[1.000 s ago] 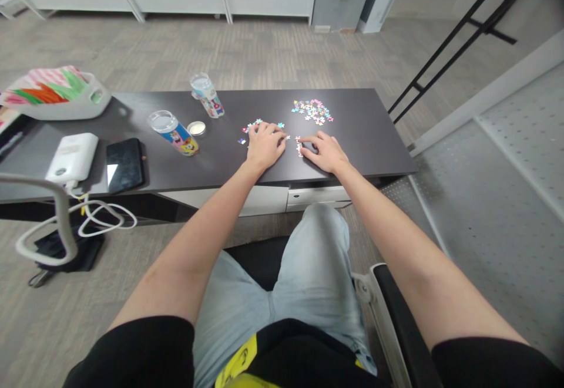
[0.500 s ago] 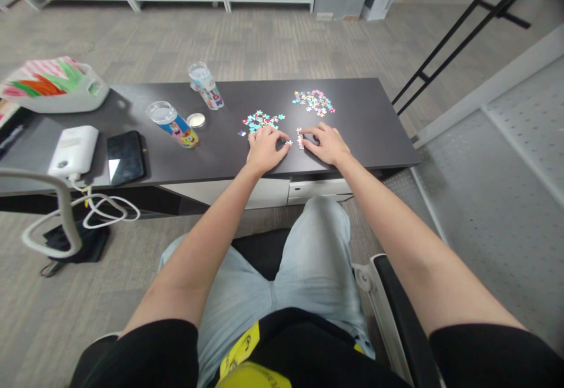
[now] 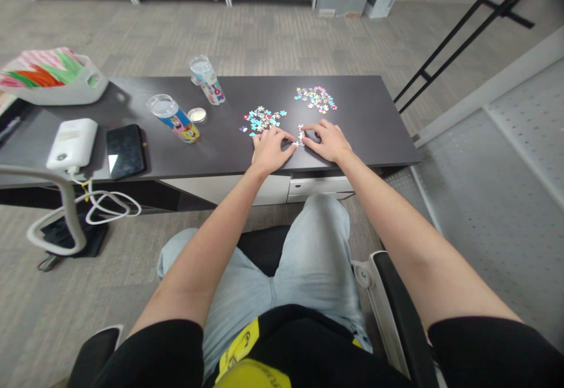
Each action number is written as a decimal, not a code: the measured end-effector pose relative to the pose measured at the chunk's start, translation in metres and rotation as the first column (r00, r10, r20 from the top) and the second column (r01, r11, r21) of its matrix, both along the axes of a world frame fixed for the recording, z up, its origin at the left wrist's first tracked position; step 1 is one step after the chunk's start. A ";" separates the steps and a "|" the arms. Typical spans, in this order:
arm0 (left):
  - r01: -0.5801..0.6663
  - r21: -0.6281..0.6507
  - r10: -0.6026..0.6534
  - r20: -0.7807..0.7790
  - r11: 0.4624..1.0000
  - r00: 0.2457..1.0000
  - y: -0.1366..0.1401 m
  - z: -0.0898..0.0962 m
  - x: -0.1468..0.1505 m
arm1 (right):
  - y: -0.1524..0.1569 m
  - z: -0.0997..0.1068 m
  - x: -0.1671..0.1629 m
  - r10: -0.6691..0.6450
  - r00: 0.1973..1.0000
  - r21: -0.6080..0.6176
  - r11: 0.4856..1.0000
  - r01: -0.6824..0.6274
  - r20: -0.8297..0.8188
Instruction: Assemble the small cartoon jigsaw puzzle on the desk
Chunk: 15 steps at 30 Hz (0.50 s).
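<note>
A short upright strip of joined jigsaw puzzle pieces point(image 3: 301, 134) lies near the front edge of the dark table. My right hand point(image 3: 326, 141) is at its right side, thumb and forefinger curved against the strip. From the left, my left hand point(image 3: 272, 148) has thumb and forefinger closed on a small puzzle piece point(image 3: 295, 144) at the strip's lower end; whether the two interlock is too small to tell. Just beyond my left hand is a heap of loose blue and red puzzle pieces point(image 3: 261, 118), partly covered by the fingers. A second heap of pinkish puzzle pieces point(image 3: 318, 98) lies farther back.
Two clear printed tubes point(image 3: 177, 121) point(image 3: 208, 81) stand left of the heaps, with a round lid point(image 3: 197, 115) beside them. Farther left are a black phone point(image 3: 126, 151), a white charger point(image 3: 73, 143) with a cable and a white basket point(image 3: 94, 91). A perforated grey panel point(image 3: 506, 200) borders the right.
My left hand has moved slightly right, bringing its puzzle piece up to the lower end of the strip. My right hand stays at the strip. The view has shifted a little.
</note>
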<state>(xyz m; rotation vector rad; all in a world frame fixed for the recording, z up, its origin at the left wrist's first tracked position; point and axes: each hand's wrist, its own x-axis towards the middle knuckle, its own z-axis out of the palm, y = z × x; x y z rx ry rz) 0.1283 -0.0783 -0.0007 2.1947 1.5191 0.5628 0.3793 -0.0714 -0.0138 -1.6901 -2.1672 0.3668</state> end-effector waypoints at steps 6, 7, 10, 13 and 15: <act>-0.027 -0.027 0.027 0.027 0.999 0.999 0.003 0.000 0.001 | 0.000 0.001 0.001 0.005 1.000 -0.013 1.000 -0.005 0.006; -0.033 -0.029 0.034 0.030 0.999 0.999 0.003 0.000 0.002 | 0.000 0.001 0.001 0.005 1.000 -0.012 1.000 -0.005 0.007; -0.044 -0.037 0.045 0.032 0.998 0.998 0.003 0.000 0.004 | 0.000 0.001 0.002 0.009 1.000 -0.009 1.000 -0.009 0.008; -0.054 -0.042 0.055 0.032 0.998 0.998 0.003 0.001 0.005 | 0.001 0.000 0.002 0.014 1.000 -0.011 1.000 -0.014 0.010; -0.057 -0.037 0.058 0.038 0.998 0.998 0.003 0.001 0.005 | 0.001 0.000 0.003 0.013 1.000 -0.013 1.000 -0.013 0.012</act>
